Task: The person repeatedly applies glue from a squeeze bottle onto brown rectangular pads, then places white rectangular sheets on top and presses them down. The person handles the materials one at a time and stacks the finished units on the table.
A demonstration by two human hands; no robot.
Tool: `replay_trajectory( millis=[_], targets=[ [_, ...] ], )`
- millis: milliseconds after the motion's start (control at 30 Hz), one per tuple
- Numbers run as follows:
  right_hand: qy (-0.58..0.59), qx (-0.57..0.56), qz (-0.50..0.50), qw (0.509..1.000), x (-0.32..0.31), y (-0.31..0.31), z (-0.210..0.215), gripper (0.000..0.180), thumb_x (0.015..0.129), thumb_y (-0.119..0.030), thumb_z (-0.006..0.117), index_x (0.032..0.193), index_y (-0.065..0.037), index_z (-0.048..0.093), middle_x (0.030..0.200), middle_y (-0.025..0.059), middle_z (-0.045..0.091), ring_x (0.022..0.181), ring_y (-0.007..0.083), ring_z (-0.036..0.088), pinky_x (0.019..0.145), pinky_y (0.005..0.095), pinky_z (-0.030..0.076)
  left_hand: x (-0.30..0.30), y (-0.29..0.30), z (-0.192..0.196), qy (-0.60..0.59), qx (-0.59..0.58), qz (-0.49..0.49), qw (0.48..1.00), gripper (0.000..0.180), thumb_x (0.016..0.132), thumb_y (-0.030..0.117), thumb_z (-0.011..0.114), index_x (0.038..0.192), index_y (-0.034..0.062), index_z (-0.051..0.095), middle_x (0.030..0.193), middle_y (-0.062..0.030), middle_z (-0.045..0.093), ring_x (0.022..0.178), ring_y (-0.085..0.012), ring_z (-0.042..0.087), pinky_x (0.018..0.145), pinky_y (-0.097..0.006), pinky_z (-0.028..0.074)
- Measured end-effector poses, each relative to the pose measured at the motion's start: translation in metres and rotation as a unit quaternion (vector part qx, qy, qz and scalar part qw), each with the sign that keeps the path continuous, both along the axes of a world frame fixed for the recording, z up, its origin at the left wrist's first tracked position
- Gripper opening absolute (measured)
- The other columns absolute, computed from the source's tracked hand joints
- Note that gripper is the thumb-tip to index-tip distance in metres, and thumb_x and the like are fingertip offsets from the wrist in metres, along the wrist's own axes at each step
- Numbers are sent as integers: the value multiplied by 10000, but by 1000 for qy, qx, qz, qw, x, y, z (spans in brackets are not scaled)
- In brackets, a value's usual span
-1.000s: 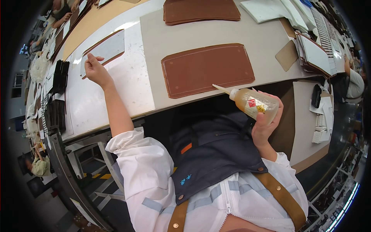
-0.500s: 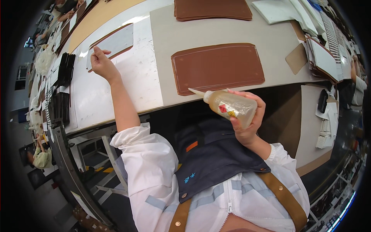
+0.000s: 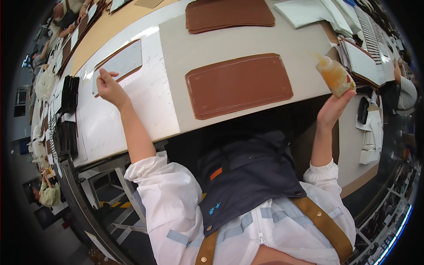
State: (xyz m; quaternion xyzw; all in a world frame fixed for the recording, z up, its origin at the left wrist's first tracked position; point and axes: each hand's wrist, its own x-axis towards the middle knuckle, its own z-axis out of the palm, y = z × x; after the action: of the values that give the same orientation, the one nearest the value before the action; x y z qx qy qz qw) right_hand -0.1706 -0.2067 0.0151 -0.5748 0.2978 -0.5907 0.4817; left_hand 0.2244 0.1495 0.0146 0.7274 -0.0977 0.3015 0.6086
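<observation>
My right hand (image 3: pixel 334 110) is closed round the lower part of a translucent squeeze bottle (image 3: pixel 338 79) with amber liquid inside. The bottle tilts up to the left, its thin nozzle smeared by motion, beyond the right end of a brown leather panel (image 3: pixel 239 86). That panel lies flat on a grey mat (image 3: pixel 172 57), with a pale line along its edges. Farther left, my left hand (image 3: pixel 111 88) is held with curled fingers by a grey plate (image 3: pixel 126 59) lying over a brown-edged piece. Whatever those fingers hold, if anything, is hidden.
A stack of brown panels (image 3: pixel 229 15) lies at the far side of the mat. White sheets (image 3: pixel 302 15) and a pile of boards (image 3: pixel 362 62) are at the right. Dark stacked pieces (image 3: pixel 68 95) stand at the left table end. Other people work beyond both ends.
My right hand has swung right and away from me with the bottle, off the near edge of the leather panel. The left hand keeps its curled pose; the whole view has shifted slightly.
</observation>
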Motion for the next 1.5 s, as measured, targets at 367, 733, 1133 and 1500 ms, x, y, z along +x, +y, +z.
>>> replay_trajectory(
  millis=[367, 733, 1133, 1500],
  targets=[
    [283, -320, -212, 879, -8, -67, 14, 483, 950, -160, 628, 1392, -29, 486, 1402, 175, 434, 1317, 345, 390, 1107, 447, 311, -2, 4, -13, 1, 66, -5, 998, 393, 1058, 320, 518, 780, 48, 577, 687, 4, 592, 639, -75, 459, 602, -253, 358],
    [637, -398, 71, 656, 163, -145, 19, 153, 823, -81, 687, 932, 23, 714, 1075, 177, 642, 1076, 319, 608, 857, 404, 559, -52, -86, 52, -45, 143, -196, 969, 240, 1051, 132, 475, 1138, -1, 654, 759, -27, 631, 778, -102, 570, 872, -300, 452],
    [522, -424, 84, 735, 135, -149, 24, 76, 774, -25, 663, 845, -18, 686, 975, 143, 681, 965, 317, 658, 792, 403, 566, -112, -200, 64, -34, 196, -426, 882, 178, 1012, 80, 540, 1064, 34, 703, 733, -44, 668, 701, -110, 614, 694, -266, 458],
    [201, -44, 215, 955, 131, -197, 84, 245, 901, -216, 661, 1004, 6, 685, 911, 146, 707, 778, 294, 681, 722, 381, 533, -162, -341, 49, -204, 355, -515, 753, 459, 963, 229, 636, 1338, -19, 540, 1353, -220, 581, 1230, -355, 574, 1025, -424, 460]
  ],
)
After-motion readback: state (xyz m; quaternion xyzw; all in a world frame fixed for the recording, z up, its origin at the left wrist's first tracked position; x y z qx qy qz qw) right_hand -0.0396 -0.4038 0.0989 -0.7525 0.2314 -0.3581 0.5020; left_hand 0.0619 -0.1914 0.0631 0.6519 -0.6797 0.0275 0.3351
